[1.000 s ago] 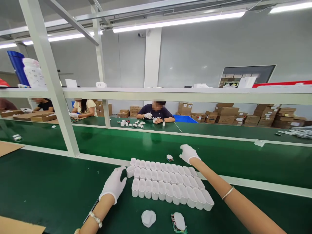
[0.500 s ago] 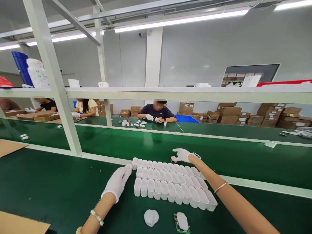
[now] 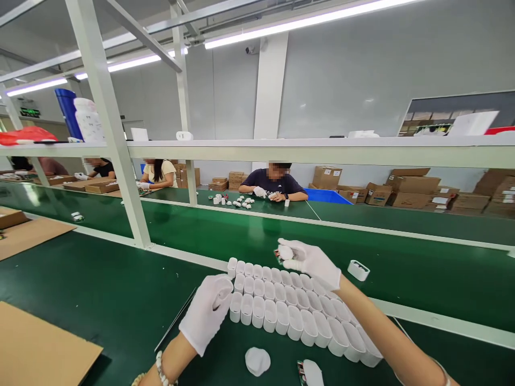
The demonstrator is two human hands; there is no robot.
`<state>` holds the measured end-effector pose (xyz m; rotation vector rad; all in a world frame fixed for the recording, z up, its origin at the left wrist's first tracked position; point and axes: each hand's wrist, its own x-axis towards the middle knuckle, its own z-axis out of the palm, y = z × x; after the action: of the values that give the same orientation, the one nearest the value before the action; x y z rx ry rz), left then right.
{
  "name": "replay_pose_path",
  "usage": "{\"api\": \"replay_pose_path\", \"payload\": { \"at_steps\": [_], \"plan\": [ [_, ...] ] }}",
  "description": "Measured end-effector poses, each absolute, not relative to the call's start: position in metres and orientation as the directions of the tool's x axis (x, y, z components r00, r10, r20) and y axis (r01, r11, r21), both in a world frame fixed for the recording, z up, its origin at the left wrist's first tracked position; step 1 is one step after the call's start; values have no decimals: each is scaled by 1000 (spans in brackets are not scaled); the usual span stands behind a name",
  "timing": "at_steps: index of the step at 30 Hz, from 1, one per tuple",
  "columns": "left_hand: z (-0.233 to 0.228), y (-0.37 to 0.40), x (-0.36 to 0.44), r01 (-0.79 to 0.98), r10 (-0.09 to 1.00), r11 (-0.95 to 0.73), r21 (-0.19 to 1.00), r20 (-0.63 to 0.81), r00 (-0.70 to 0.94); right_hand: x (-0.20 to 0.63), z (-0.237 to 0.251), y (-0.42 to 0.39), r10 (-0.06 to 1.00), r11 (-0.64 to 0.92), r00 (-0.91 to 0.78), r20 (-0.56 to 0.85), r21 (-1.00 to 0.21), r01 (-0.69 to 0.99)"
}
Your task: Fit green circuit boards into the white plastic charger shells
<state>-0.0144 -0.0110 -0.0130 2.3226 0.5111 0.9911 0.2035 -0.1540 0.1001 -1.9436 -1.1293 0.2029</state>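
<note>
At the far left, a sheet of cardboard [image 3: 44, 343] is laid on the green table [image 3: 120, 300]. The gloved left hand [image 3: 208, 306] is placed beside the left end of three rows of white cups [image 3: 295, 327], its fingers bent in toward the thumb; whether anything is gripped, or a cup touched, cannot be told. In front of the cups, a rounded white piece [image 3: 257, 361] is set down alone. Across the way, a co-worker [image 3: 276, 182] in a dark shirt is seen with small white parts [image 3: 243, 202] spread nearby. Near the back row of cups, a circuit board with a white cover [image 3: 285, 252] is pinched between the thumb and fingers of the gloved right hand [image 3: 309, 262], which is closed no further than the board allows. A second board [image 3: 311, 372] is partly cut off by the lower edge of view, and farther right a white housing [image 3: 358, 270] is left on the green strip [image 3: 426, 279] beyond the pale rail [image 3: 438, 321]
</note>
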Motion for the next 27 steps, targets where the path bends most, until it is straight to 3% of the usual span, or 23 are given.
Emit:
{"api": "replay_pose_path", "payload": {
  "at_steps": [4, 7, 12, 16, 22, 27],
  "plan": [
    [-13, -25, -20, 195, 571, -793, 577, 593, 568, 154, 89, -160, 925, -7, 300, 235, -776, 631],
    [-14, -34, -22, 228, 561, -812, 537, 613, 556, 122, 79, -169, 948, -26, 272, 165, -812, 583],
    [-4, -48, -23, 201, 347, -938, 284, 714, 608, 103, 74, -176, 968, -32, 231, 101, -860, 509],
    [11, -58, -21, 179, 243, -969, 170, 774, 585, 101, 72, -175, 980, 37, 148, 132, -856, 515],
    [13, -61, -20, 260, 227, -963, 78, 756, 614, 99, 64, -173, 977, 105, 80, 196, -778, 620],
    [8, -60, -20, 338, 230, -941, 12, 754, 615, 98, 53, -172, 958, 230, -77, 276, -580, 782]
  ]
}}
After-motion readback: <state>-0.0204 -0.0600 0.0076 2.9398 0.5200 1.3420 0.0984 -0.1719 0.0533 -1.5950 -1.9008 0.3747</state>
